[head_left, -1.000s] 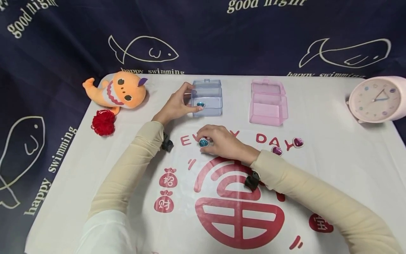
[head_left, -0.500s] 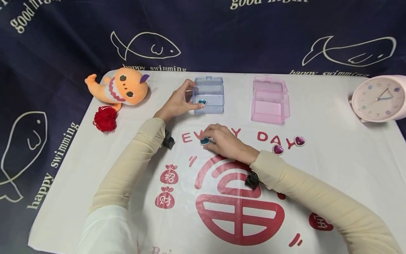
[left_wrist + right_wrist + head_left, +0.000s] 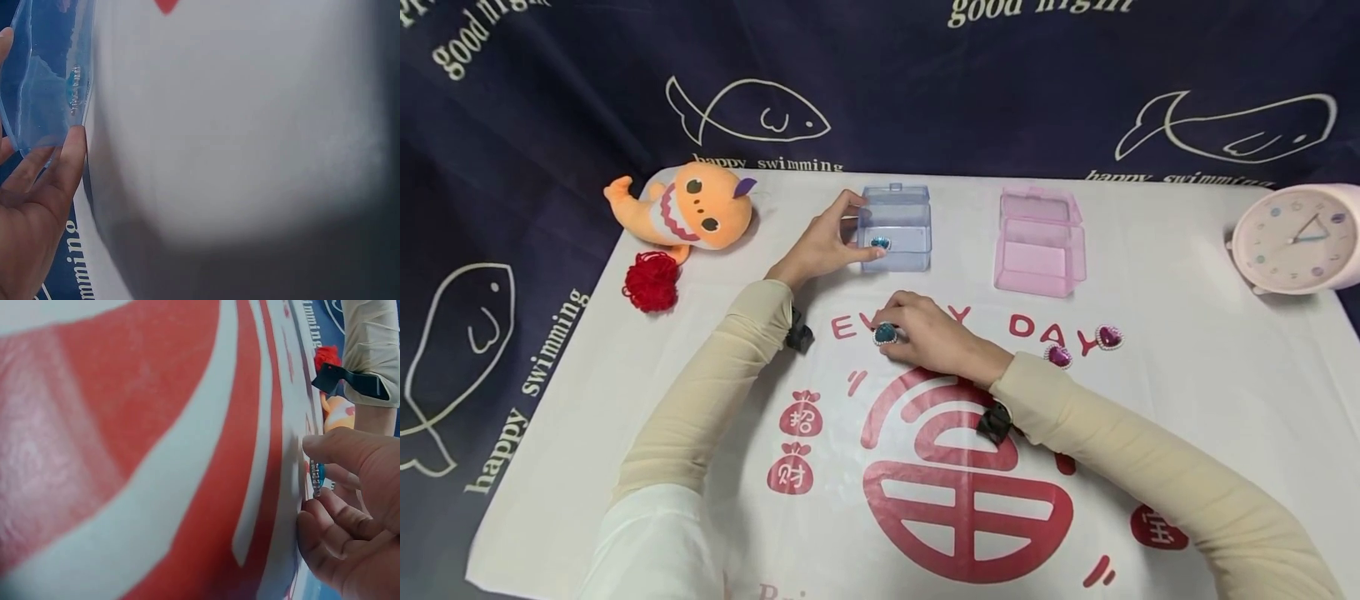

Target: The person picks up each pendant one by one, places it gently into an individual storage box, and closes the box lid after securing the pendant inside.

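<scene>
My left hand (image 3: 823,243) grips the left side of an open clear-blue plastic box (image 3: 910,237), thumb at the front and fingers farther back. A blue heart-shaped gem (image 3: 881,242) with a silvery beaded rim lies inside it. In the left wrist view, this gem (image 3: 74,90) shows edge-on through the box wall. In front of the box, my right hand (image 3: 928,333) holds another blue heart gem (image 3: 885,333) in its fingers, low over the table. The right wrist view catches that gem's beaded edge (image 3: 316,478) between thumb and fingers.
An open clear-pink box (image 3: 1037,258) stands to the right. Two purple heart gems (image 3: 1058,356) lie on the table right of my right hand. An orange plush shark (image 3: 692,208) and red yarn pompom (image 3: 651,282) sit at left, a pink clock (image 3: 1296,239) at right.
The blue gem in my right fingers has turned a little, and that hand has barely moved. My left hand stays on the blue box. The head view has shifted slightly.
</scene>
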Demonstrator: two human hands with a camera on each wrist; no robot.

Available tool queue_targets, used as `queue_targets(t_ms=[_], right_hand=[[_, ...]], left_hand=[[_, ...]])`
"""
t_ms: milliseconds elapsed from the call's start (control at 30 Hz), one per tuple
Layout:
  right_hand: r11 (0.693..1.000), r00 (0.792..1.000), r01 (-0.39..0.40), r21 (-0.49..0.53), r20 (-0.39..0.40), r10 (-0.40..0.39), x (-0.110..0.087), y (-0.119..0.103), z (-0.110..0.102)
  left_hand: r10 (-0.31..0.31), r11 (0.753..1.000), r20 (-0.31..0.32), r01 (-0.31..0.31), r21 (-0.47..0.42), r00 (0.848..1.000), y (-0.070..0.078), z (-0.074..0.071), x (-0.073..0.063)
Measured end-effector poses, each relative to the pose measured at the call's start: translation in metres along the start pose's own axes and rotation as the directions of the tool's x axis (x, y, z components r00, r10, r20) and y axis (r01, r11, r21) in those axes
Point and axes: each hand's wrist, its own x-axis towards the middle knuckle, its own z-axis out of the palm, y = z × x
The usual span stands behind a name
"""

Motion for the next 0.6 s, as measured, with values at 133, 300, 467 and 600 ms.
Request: queue_targets(t_ms=[133, 300, 467, 600], right_hand=[[1.000, 1.000, 0.000, 0.027, -0.022, 0.001, -0.001, 0.000, -0.004], [0.999, 0.999, 0.013, 0.031, -0.049, -0.012, -0.001, -0.001, -0.011], [0.999, 0.995, 0.034, -0.002, -0.093, -0.034, 0.001, -0.003, -0.026], [0.999, 0.992, 0.033, -0.020, -0.123, -0.035, 0.006, -0.005, -0.042]], left_hand=[[0.002, 1.000, 0.005, -0.002, -0.003, 1.000, 0.000, 0.000, 0.000], [-0.004, 1.000, 0.012, 0.004, -0.014, 1.000, -0.001, 0.000, 0.000], [0.000, 1.000, 0.025, 0.001, -0.017, 1.000, 0.014, -0.002, -0.006], [-0.003, 1.000, 0.034, 0.003, -0.007, 0.999, 0.031, -0.004, -0.014]])
